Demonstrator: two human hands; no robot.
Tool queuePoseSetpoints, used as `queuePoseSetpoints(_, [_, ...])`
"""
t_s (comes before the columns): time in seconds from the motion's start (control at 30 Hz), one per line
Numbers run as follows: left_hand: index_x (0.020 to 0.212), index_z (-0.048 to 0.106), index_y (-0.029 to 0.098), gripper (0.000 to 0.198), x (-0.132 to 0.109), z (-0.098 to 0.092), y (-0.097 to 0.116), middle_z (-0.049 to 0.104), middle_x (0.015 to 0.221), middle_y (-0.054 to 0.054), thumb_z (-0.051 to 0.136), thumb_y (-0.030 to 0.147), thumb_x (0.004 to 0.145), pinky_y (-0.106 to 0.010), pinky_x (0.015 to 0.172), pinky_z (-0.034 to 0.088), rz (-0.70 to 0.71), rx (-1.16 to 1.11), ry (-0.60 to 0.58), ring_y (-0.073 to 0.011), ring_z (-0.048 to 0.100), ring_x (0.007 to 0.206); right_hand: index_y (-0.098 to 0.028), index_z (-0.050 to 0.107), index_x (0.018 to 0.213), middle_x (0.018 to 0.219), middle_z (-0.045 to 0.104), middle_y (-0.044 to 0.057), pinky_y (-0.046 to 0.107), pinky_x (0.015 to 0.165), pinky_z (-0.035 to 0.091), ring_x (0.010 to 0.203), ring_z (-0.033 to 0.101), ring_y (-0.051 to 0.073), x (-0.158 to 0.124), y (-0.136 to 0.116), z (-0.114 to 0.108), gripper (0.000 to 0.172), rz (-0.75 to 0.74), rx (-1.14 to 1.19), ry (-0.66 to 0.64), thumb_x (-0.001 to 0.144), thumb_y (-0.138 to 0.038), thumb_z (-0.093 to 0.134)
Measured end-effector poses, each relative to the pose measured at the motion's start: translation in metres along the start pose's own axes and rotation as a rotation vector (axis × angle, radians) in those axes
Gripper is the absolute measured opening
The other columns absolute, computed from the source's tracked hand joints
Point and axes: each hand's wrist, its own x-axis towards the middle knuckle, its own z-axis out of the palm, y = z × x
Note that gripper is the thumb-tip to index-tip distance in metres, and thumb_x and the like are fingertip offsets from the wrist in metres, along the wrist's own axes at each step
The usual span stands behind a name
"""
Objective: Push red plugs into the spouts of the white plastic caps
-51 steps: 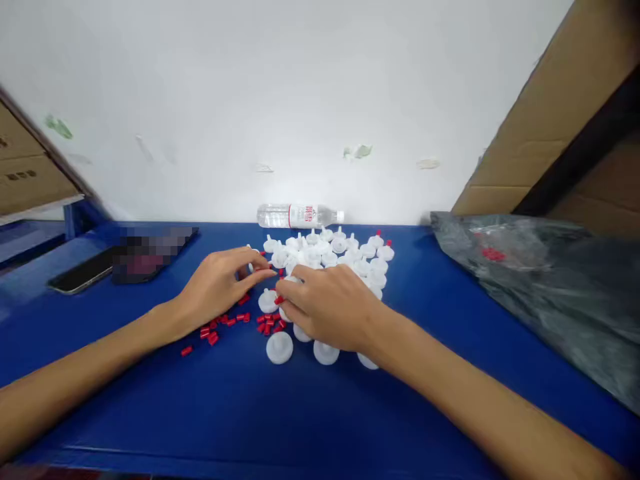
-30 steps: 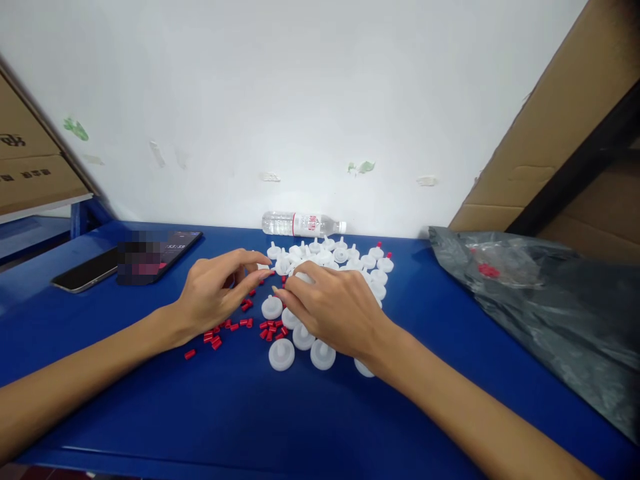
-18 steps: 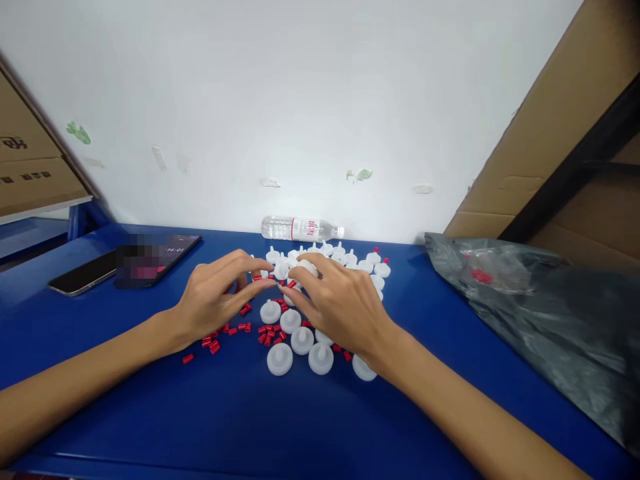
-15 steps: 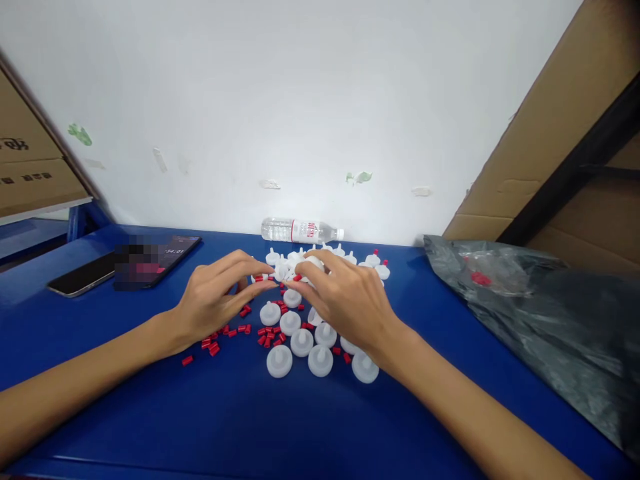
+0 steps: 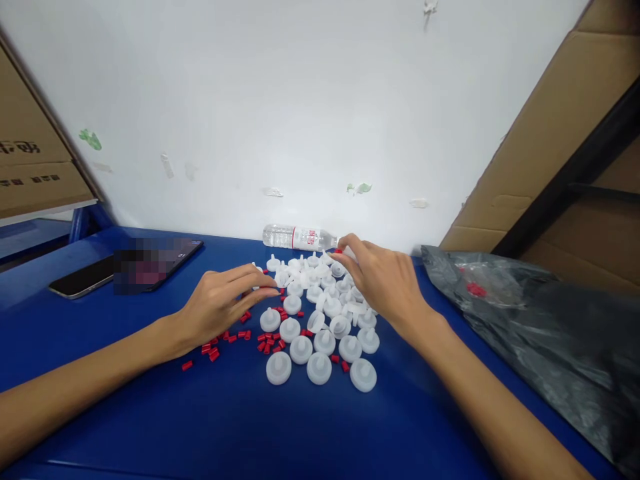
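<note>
My right hand (image 5: 383, 277) is at the back right of the pile, thumb and fingers closed around a white spouted cap with a red tip (image 5: 339, 251). Most of that cap is hidden by the fingers. My left hand (image 5: 223, 300) hovers at the pile's left side, thumb and index finger pinched together; whatever is between them is too small to make out. Between and in front of the hands lie many white spouted caps (image 5: 319, 368), mostly spout up. Small red sleeves (image 5: 270, 341) are scattered among them and below my left hand.
A clear plastic bottle (image 5: 285, 236) lies on its side against the wall. Two phones (image 5: 85, 275) rest at the left of the blue table (image 5: 240, 427). On the right spreads a dark plastic bag (image 5: 530, 333), with a clear bag of red pieces (image 5: 477, 290) on it. Cardboard (image 5: 505, 167) stands behind.
My right hand has moved away from my left, right and back, carrying the white cap with its red tip. My left hand has stayed nearly in place, its fingertips drawn closer together.
</note>
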Motion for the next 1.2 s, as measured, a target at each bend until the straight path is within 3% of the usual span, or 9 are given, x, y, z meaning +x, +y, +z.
queuePoseSetpoints(0.13, [0.108, 0.070, 0.019, 0.012, -0.001, 0.000, -0.003, 0.076, 0.093, -0.004, 0.061, 0.024, 0.103, -0.022, 0.059, 0.054, -0.006, 0.005, -0.012, -0.0134, 0.072, 0.076, -0.026, 0.059, 0.119, 0.094, 0.075, 0.002, 0.029, 0.050, 0.021, 0.061, 0.063, 0.018, 0.003, 0.009, -0.003, 0.034, 0.063, 0.005, -0.015, 0.107, -0.052, 0.042])
queuePoseSetpoints(0.27, [0.111, 0.071, 0.018, 0.014, -0.001, 0.001, -0.004, 0.076, 0.097, -0.006, 0.060, 0.024, 0.103, -0.021, 0.063, 0.057, -0.012, 0.007, -0.003, -0.0128, 0.072, 0.077, -0.027, 0.063, 0.114, 0.125, 0.070, 0.004, 0.029, 0.054, 0.026, 0.072, 0.067, 0.018, 0.001, 0.026, -0.007, 0.029, 0.148, 0.014, -0.021, 0.106, -0.047, 0.044])
queuePoseSetpoints(0.33, [0.111, 0.071, 0.017, 0.015, -0.001, 0.001, -0.003, 0.075, 0.099, -0.007, 0.059, 0.024, 0.104, -0.021, 0.064, 0.058, -0.013, 0.002, -0.007, -0.0128, 0.073, 0.078, -0.027, 0.067, 0.110, 0.131, 0.066, 0.005, 0.029, 0.056, 0.029, 0.076, 0.068, 0.018, -0.002, 0.038, -0.010, 0.029, 0.211, 0.010, -0.044, 0.105, -0.047, 0.046])
queuePoseSetpoints(0.53, [0.112, 0.071, 0.017, 0.015, -0.003, 0.003, -0.002, 0.075, 0.102, -0.007, 0.061, 0.024, 0.103, -0.019, 0.060, 0.056, -0.016, -0.013, -0.035, -0.0120, 0.073, 0.076, -0.028, 0.075, 0.099, 0.085, 0.073, 0.009, 0.033, 0.059, 0.033, 0.075, 0.066, 0.028, -0.010, 0.084, -0.014, 0.035, 0.413, 0.003, -0.248, 0.097, -0.053, 0.050])
queuePoseSetpoints(0.63, [0.110, 0.071, 0.018, 0.013, -0.005, 0.004, -0.003, 0.075, 0.102, -0.006, 0.063, 0.021, 0.101, -0.020, 0.064, 0.058, -0.018, -0.040, -0.045, -0.0123, 0.073, 0.079, -0.027, 0.077, 0.091, 0.084, 0.075, 0.011, 0.034, 0.060, 0.038, 0.076, 0.068, 0.029, -0.013, 0.104, -0.010, 0.031, 0.438, 0.060, -0.400, 0.090, -0.052, 0.060])
queuePoseSetpoints(0.77, [0.109, 0.071, 0.018, 0.012, -0.006, 0.004, -0.004, 0.075, 0.103, -0.005, 0.062, 0.018, 0.101, -0.020, 0.066, 0.058, -0.009, -0.050, -0.070, -0.0125, 0.073, 0.084, -0.026, 0.076, 0.078, 0.072, 0.074, 0.004, 0.030, 0.057, 0.044, 0.059, 0.067, 0.019, -0.018, 0.118, -0.004, 0.024, 0.362, 0.276, -0.659, 0.082, -0.048, 0.068])
queuePoseSetpoints(0.87, [0.108, 0.072, 0.019, 0.013, -0.005, 0.004, -0.004, 0.076, 0.102, -0.005, 0.062, 0.019, 0.101, -0.020, 0.067, 0.058, -0.013, -0.057, -0.076, -0.0134, 0.074, 0.086, -0.024, 0.076, 0.081, 0.076, 0.077, 0.003, 0.026, 0.052, 0.046, 0.056, 0.067, 0.016, -0.020, 0.121, -0.005, 0.033, 0.325, 0.411, -0.760, 0.081, -0.056, 0.068])
queuePoseSetpoints(1.0, [0.107, 0.072, 0.018, 0.012, -0.005, 0.004, -0.003, 0.076, 0.100, -0.006, 0.061, 0.019, 0.102, -0.019, 0.065, 0.058, -0.007, -0.064, -0.066, -0.0134, 0.074, 0.084, -0.023, 0.077, 0.090, 0.082, 0.078, 0.005, 0.027, 0.054, 0.047, 0.057, 0.067, 0.016, -0.018, 0.121, -0.007, 0.047, 0.301, 0.463, -0.743, 0.087, -0.066, 0.059])
queuePoseSetpoints(1.2, [0.108, 0.071, 0.019, 0.012, -0.003, 0.003, -0.001, 0.076, 0.100, -0.005, 0.061, 0.019, 0.102, -0.019, 0.065, 0.057, 0.001, -0.062, -0.063, -0.0132, 0.074, 0.085, -0.028, 0.079, 0.100, 0.087, 0.078, 0.001, 0.028, 0.072, 0.047, 0.075, 0.067, 0.017, -0.011, 0.110, -0.005, 0.032, 0.208, 0.480, -0.609, 0.087, -0.054, 0.066])
